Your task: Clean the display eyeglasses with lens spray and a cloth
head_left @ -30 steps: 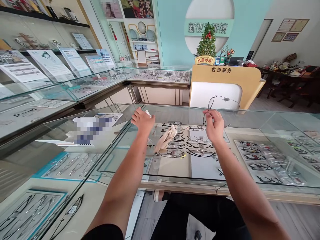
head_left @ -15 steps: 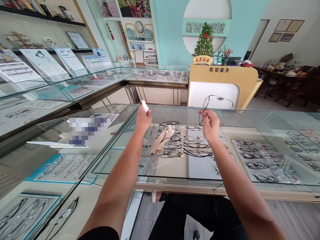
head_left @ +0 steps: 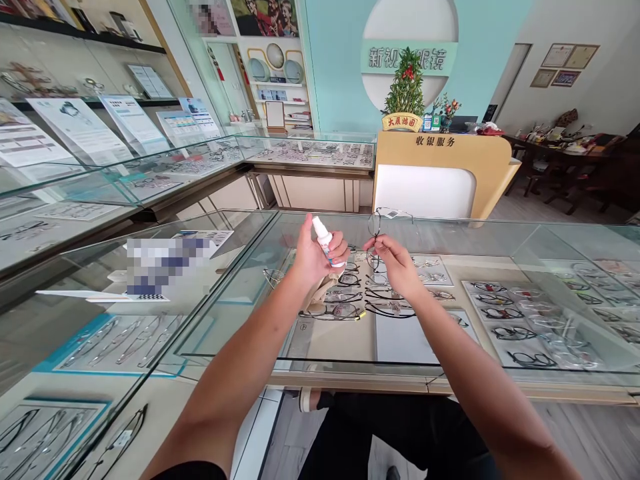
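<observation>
A small white spray bottle is held in my left hand, its nozzle tilted up and to the left, fingers wrapped round it. To the right, my right hand pinches a thin dark-rimmed pair of glasses by its front; the temples stretch out to the right above the hand. Below my left hand a beige cloth lies on the glass counter, partly hidden by that hand. Rows of eyeglasses show around it, near both hands.
A tray of glasses shows inside the counter on the right. Papers lie on the left counter, above more framed glasses. Beyond the counter stands a wooden reception desk with a plant.
My left hand has moved right and turned, showing more of the bottle. My right hand has moved left with the glasses, so the hands are closer together. The view has shifted slightly.
</observation>
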{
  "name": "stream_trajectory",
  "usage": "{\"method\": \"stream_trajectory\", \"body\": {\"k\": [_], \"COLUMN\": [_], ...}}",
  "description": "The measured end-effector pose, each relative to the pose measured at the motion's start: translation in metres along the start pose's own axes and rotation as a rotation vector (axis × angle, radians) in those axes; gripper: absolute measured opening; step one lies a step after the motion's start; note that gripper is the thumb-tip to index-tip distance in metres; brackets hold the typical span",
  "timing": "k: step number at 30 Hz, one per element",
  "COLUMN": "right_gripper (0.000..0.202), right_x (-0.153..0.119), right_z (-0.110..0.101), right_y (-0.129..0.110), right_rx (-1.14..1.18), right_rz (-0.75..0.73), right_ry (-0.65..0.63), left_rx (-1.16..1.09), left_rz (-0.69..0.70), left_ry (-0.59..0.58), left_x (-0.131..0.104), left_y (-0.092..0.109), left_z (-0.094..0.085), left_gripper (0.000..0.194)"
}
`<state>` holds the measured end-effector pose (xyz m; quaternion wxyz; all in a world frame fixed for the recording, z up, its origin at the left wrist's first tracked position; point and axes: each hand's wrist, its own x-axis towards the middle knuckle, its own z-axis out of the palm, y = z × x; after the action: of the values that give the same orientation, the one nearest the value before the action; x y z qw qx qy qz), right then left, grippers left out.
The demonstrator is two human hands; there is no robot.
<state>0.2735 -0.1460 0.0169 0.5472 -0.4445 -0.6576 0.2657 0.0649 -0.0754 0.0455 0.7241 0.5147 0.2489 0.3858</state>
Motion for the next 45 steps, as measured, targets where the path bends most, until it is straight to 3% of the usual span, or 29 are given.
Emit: {"method": "stream_trajectory", "body": {"k": [4,11,18,26,33,39,45], "right_gripper": [0.048,0.049,0.051,0.050,0.042,0.038,0.038], "right_x": [-0.003,-0.003,-0.003,-0.001,0.004,0.005,0.006], "right_z": [0.005,0.006,0.008,0.006,0.002,0.002,0.000], "right_y": [0.000,-0.005,-0.004,-0.003,0.002,0.007,0.005], "right_rx": [0.041,0.153,0.230,0.320,0.467,0.488,0.530], "right_rz": [0.013,0.060,0.054,0.069,0.122,0.103,0.140], "right_ry": [-0.070,-0.162,-0.184,-0.174,-0.022,-0.011,0.020], "left_rx": [0.035,0.247,0.246,0.256,0.481,0.510,0.369], "left_rz": [-0.020,0.015,-0.028,-0.011,-0.012,-0.040,0.189], "left_ry": [-0.031,0.038,0.014,0.035,-0.151,-0.206,-0.008], "left_x": [0.006,0.011,0.012,0.013,0.008,0.008,0.018], "left_y": [-0.008,-0.030,-0.035,-0.038,-0.037,-0.038,-0.027], "left_z": [0.001,0.004,0.001,-0.002,-0.004,-0.003,-0.018], "left_gripper": [0.088,0.071,0.063,0.071,0.070,0.070,0.077]}}
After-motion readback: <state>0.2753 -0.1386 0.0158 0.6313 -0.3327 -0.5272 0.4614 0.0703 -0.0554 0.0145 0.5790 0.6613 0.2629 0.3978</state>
